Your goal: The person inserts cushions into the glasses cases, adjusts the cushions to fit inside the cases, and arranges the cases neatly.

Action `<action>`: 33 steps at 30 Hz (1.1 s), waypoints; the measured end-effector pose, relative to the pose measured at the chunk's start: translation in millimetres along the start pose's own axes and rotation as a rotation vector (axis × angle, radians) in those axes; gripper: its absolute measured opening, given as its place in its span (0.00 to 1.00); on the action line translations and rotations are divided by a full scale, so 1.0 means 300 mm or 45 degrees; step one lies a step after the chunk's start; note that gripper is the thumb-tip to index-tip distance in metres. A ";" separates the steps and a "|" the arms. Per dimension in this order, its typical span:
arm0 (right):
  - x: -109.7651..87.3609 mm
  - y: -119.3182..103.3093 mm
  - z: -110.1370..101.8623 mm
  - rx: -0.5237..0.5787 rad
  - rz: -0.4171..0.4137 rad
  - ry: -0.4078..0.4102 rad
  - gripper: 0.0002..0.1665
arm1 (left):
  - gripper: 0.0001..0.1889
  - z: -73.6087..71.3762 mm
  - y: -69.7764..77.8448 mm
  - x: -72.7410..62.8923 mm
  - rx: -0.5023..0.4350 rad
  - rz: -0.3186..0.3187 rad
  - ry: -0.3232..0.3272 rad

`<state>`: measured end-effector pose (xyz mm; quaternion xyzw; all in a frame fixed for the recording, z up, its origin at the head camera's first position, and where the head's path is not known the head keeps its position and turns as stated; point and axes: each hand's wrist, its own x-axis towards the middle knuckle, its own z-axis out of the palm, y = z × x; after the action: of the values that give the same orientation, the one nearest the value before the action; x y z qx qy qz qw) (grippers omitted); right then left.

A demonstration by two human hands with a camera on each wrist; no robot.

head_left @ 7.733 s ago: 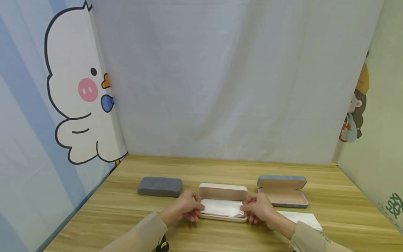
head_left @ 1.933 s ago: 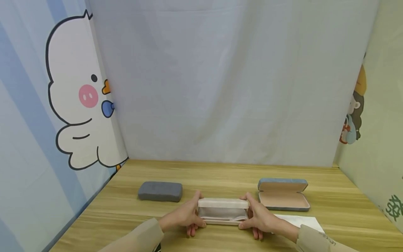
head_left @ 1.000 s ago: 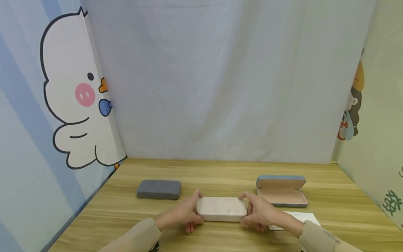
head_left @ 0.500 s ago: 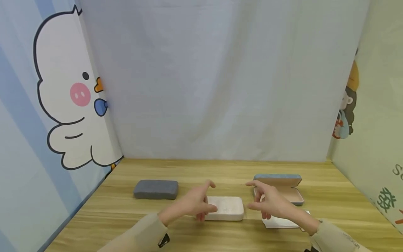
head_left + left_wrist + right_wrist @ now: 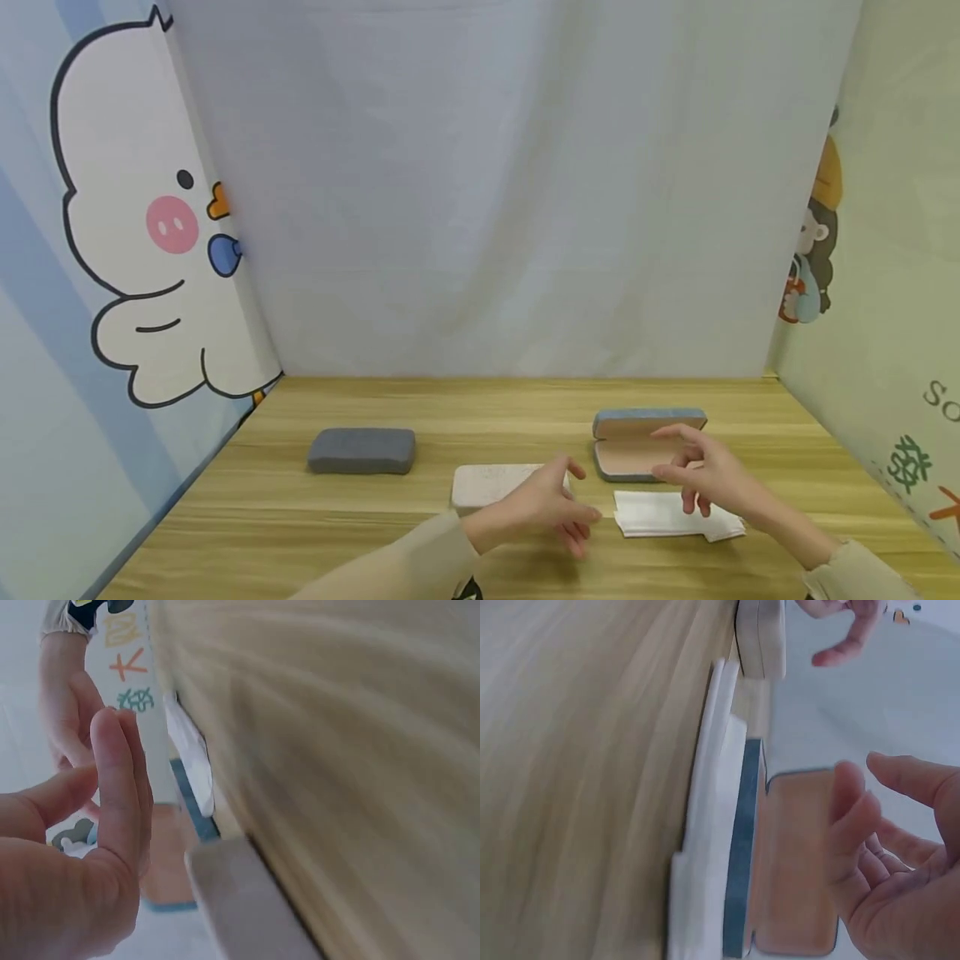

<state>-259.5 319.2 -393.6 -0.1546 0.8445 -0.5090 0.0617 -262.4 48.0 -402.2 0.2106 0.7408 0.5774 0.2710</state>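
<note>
My left hand (image 5: 543,504) hangs over the right end of the closed white glasses case (image 5: 487,483), its fingers loosely spread and nothing between them. To the right, my right hand (image 5: 705,471) hovers above a folded white cloth (image 5: 648,514), also holding nothing. Behind that cloth stands an open blue glasses case (image 5: 626,460) with a peach lining, partly covered by the right hand. The right wrist view shows the cloth (image 5: 712,817) lying flat in front of the open case (image 5: 795,862), with the fingers apart from both.
A closed grey glasses case (image 5: 362,451) lies at the left on the wooden table (image 5: 300,533). A pale curtain (image 5: 480,192) closes off the table's back edge, and printed cloth panels stand on both sides.
Earlier, both hands laid a cloth in the white case and pressed its lid down. They have since let go and moved right, toward the other cloth and open case.
</note>
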 end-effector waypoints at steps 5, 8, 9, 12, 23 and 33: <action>-0.048 0.066 -0.069 0.051 0.059 -0.008 0.30 | 0.23 0.073 -0.027 0.058 -0.163 -0.090 0.035; -0.080 0.109 -0.106 0.050 0.089 -0.035 0.28 | 0.22 0.110 -0.039 0.082 -0.239 -0.144 0.043; -0.089 0.124 -0.117 0.051 0.097 -0.050 0.28 | 0.23 0.120 -0.042 0.087 -0.256 -0.163 0.052; -0.114 0.165 -0.147 0.067 0.125 -0.120 0.32 | 0.25 0.138 -0.047 0.100 -0.285 -0.218 0.072; -0.149 0.247 -0.164 0.079 0.314 -0.184 0.35 | 0.23 0.183 -0.061 0.134 -0.371 -0.289 0.189; -0.137 0.246 -0.147 0.062 0.321 -0.171 0.31 | 0.08 0.218 -0.056 0.160 -0.295 -0.308 0.249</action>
<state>-246.8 401.5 -439.9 -0.0796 0.8386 -0.5060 0.1852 -256.8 122.3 -438.3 0.0302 0.7121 0.6398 0.2874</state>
